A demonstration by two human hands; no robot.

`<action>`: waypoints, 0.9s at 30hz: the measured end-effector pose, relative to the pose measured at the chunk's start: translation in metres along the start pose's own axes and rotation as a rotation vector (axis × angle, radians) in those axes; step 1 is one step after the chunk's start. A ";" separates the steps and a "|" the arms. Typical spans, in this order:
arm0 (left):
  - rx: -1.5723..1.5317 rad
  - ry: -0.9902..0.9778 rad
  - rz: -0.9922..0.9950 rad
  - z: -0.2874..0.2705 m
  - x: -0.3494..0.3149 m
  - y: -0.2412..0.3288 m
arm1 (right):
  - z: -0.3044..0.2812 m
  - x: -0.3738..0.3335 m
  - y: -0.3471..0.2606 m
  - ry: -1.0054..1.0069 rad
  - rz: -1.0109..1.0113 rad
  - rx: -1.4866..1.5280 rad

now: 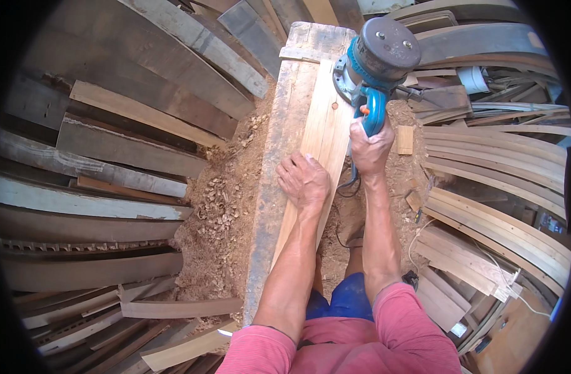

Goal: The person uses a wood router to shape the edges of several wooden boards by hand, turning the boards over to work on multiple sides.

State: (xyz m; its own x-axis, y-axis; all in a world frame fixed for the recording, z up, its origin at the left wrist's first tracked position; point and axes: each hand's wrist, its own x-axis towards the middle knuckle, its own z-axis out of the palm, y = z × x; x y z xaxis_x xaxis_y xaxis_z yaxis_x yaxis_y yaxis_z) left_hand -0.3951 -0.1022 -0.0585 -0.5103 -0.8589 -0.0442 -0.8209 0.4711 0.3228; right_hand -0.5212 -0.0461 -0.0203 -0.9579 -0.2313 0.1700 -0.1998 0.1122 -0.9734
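My right hand (372, 144) is closed round the teal handle of a router (385, 56), a power tool with a round dark motor top. The router stands at the far right edge of a pale wooden board (326, 134), its base against the wood. A round knot shows in the board near the base. My left hand (304, 179) presses on the board nearer to me, its fingers curled over the left edge. Beneath the board runs a worn wooden bench (270, 187), with a thin cross strip (301, 55) at its far end. The router's bit is hidden.
Wood shavings (217, 212) cover the floor left of the bench. Stacked planks (129, 146) line the left side. Curved boards and strips (497, 149) are piled on the right. A small wood block (405, 140) lies right of my hand. A dark cable (348, 184) hangs beside the bench.
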 end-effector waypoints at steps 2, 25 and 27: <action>-0.019 0.002 0.004 -0.001 0.000 0.002 | -0.005 -0.011 -0.011 0.003 -0.044 -0.048; 0.000 0.057 0.035 0.000 -0.001 0.001 | 0.008 -0.040 -0.010 0.032 0.045 0.024; -0.009 0.046 0.034 -0.001 -0.001 0.001 | 0.010 -0.033 -0.010 0.027 0.037 0.012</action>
State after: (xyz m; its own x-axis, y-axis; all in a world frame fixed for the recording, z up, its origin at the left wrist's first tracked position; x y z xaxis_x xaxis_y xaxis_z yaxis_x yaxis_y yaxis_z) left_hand -0.3949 -0.1008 -0.0577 -0.5255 -0.8507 0.0107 -0.8008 0.4989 0.3315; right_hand -0.4851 -0.0493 -0.0175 -0.9699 -0.2013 0.1372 -0.1614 0.1090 -0.9809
